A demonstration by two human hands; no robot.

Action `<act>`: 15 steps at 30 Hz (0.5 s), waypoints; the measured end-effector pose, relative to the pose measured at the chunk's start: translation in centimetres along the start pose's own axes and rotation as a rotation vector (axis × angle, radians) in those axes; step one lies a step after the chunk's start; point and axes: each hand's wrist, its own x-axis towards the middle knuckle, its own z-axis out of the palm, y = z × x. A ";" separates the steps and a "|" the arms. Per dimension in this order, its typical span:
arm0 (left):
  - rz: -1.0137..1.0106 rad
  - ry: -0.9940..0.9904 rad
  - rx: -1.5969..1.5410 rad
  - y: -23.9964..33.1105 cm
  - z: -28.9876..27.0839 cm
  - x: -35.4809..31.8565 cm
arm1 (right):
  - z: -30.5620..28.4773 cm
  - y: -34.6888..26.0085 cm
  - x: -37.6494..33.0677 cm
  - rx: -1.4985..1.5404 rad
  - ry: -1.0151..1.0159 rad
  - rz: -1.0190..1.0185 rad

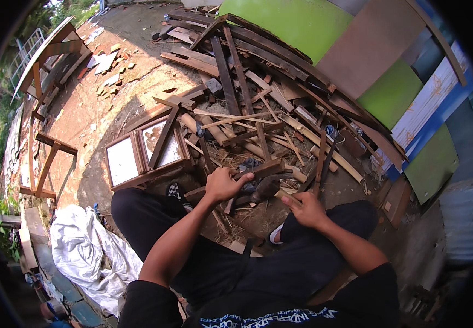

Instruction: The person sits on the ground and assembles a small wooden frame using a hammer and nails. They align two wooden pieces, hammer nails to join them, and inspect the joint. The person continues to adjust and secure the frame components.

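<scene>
My left hand (224,185) is closed around a dark length of wood (268,169) that slants up to the right in front of my knees. The fingers hide the middle of the wood. In my right hand (306,210) is the pale wooden handle of a hammer (266,188). Its dark, blunt head lies just below the wood, close to my left thumb; whether the two touch I cannot tell. Straw and small wood scraps cover the ground under both hands.
A large heap of old boards and sticks (231,71) rises ahead. Left of it lies a wooden frame with white panels (122,161). White cloth (86,251) is bunched at my left. Green and brown sheets (395,95) lean at the right. Broken tiles (110,79) lie farther off.
</scene>
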 end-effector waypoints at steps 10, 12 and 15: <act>-0.059 -0.053 0.031 -1.2 1.6 0.5 | 2.2 1.1 0.2 0.083 0.013 -0.006; -0.052 -0.038 0.015 -1.0 1.7 0.5 | 2.4 1.3 0.4 0.123 0.021 -0.019; -0.030 -0.001 0.015 -1.2 1.8 0.5 | 2.5 1.7 0.8 0.128 -0.017 0.010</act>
